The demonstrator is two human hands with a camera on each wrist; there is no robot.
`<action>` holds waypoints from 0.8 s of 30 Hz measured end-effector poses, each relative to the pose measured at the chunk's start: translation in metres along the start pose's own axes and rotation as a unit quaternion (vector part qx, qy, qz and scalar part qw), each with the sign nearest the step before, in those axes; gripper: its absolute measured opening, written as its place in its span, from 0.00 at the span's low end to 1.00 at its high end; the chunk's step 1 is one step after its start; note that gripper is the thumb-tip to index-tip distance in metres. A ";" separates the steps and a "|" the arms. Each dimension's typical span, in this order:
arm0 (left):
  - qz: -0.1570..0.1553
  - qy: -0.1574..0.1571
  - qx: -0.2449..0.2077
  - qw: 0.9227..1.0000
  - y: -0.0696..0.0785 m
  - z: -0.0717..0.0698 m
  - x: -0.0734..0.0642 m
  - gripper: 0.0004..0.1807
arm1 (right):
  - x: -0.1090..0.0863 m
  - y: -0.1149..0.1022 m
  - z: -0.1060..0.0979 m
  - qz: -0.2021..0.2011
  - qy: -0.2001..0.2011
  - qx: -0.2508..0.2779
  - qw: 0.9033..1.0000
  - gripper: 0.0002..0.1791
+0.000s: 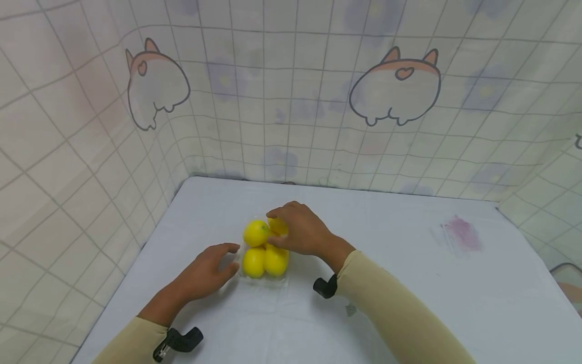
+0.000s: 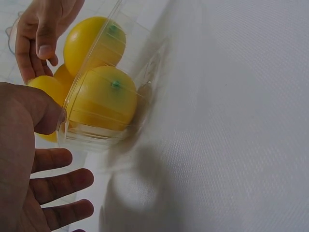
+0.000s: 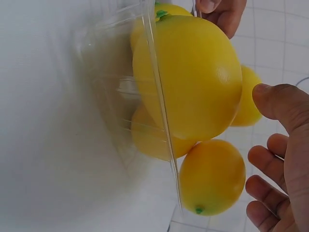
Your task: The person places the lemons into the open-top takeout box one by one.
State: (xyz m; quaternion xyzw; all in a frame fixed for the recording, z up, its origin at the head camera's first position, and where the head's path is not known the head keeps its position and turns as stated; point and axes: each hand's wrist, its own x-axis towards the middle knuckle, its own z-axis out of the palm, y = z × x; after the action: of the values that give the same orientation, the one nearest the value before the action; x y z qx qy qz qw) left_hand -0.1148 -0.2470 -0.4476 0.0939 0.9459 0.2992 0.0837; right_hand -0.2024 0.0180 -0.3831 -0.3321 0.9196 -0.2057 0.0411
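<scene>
Several yellow lemons [image 1: 256, 233] with green stem spots sit piled in a clear plastic container [image 1: 265, 283] on the table. At the container's left edge is my left hand [image 1: 204, 271], thumb and fingers spread apart. In the left wrist view, its thumb overlaps the container's rim [image 2: 79, 92] while the other fingers extend below. My right hand [image 1: 302, 230] hovers over the far right lemon [image 1: 277, 226], partly hiding it. The right wrist view shows that hand's loosely bent fingers [image 3: 263, 188] beside the lower lemon [image 3: 212, 176], with nothing gripped.
A white cloth covers the table [image 1: 409, 283], with a pinkish stain [image 1: 463, 233] at the right. Behind and to the left hang grid-patterned curtains [image 1: 282, 101] with cartoon animal prints. Black wrist mounts [image 1: 325, 287] stick out close above the tabletop.
</scene>
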 end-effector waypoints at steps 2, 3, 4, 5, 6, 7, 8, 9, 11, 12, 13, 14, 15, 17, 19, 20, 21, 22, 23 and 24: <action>-0.002 0.000 -0.001 1.000 0.000 0.000 0.000 0.29 | 0.000 0.000 0.000 0.001 0.001 -0.001 1.000 0.32; -0.003 -0.001 0.000 1.000 0.000 -0.001 0.000 0.29 | -0.001 0.001 0.000 0.002 0.002 -0.001 1.000 0.32; -0.004 -0.001 0.000 1.000 0.000 -0.001 0.000 0.29 | -0.001 0.001 0.000 0.003 0.003 -0.001 1.000 0.32; -0.005 -0.001 0.000 1.000 0.001 -0.001 0.000 0.29 | -0.002 0.001 0.000 0.003 0.004 -0.001 1.000 0.32; -0.006 -0.001 0.001 1.000 0.001 -0.001 0.000 0.29 | -0.002 0.001 -0.001 0.004 0.005 0.001 1.000 0.32; -0.006 -0.001 0.001 1.000 0.001 -0.002 -0.001 0.29 | -0.003 0.002 -0.001 0.004 0.007 0.003 1.000 0.31; -0.006 -0.001 0.002 1.000 0.001 -0.002 -0.001 0.29 | -0.004 0.002 -0.002 0.006 0.008 0.006 1.000 0.31; -0.007 -0.001 0.001 1.000 0.001 -0.002 -0.001 0.29 | -0.006 0.003 -0.003 0.008 0.010 0.012 1.000 0.32; -0.006 -0.001 0.002 1.000 0.002 -0.003 -0.001 0.29 | -0.009 0.006 -0.004 0.012 0.014 0.018 1.000 0.32; -0.006 -0.001 0.002 1.000 0.002 -0.003 -0.001 0.29 | -0.011 0.008 -0.004 0.015 0.017 0.022 1.000 0.32; -0.006 -0.001 0.002 1.000 0.002 -0.003 -0.001 0.29 | -0.014 0.011 -0.004 0.019 0.021 0.023 0.999 0.33; -0.004 -0.001 0.001 1.000 0.002 -0.003 -0.001 0.29 | -0.017 0.014 -0.005 0.021 0.026 0.024 0.999 0.33; -0.004 -0.002 0.002 1.000 0.001 -0.003 -0.001 0.29 | -0.020 0.018 -0.006 0.024 0.032 0.025 0.999 0.33; -0.001 -0.003 0.004 1.000 -0.001 -0.004 -0.001 0.29 | -0.027 0.027 -0.006 0.028 0.047 0.023 0.998 0.33; 0.000 -0.004 0.000 1.000 -0.002 -0.005 -0.002 0.29 | -0.036 0.036 -0.008 0.035 0.060 0.026 0.997 0.33; 0.000 -0.004 -0.002 1.000 -0.003 -0.006 -0.003 0.29 | -0.040 0.040 -0.009 0.039 0.066 0.029 0.997 0.34; 0.000 -0.003 -0.004 1.000 -0.004 -0.008 -0.003 0.29 | -0.046 0.045 -0.010 0.045 0.072 0.031 0.996 0.34; 0.000 -0.002 -0.006 1.000 -0.004 -0.010 -0.003 0.29 | -0.052 0.050 -0.011 0.055 0.076 0.032 0.995 0.34; -0.001 0.000 -0.008 1.000 -0.005 -0.012 -0.004 0.29 | -0.059 0.055 -0.012 0.067 0.079 0.034 0.994 0.34; -0.001 0.003 -0.009 1.000 -0.005 -0.014 -0.004 0.29 | -0.066 0.060 -0.012 0.079 0.083 0.035 0.993 0.35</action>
State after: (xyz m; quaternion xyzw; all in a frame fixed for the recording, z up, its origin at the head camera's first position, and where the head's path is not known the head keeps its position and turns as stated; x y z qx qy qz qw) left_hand -0.1149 -0.2599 -0.4389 0.0908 0.9434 0.3082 0.0822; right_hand -0.1896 0.1058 -0.4003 -0.2389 0.9353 -0.2610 -0.0079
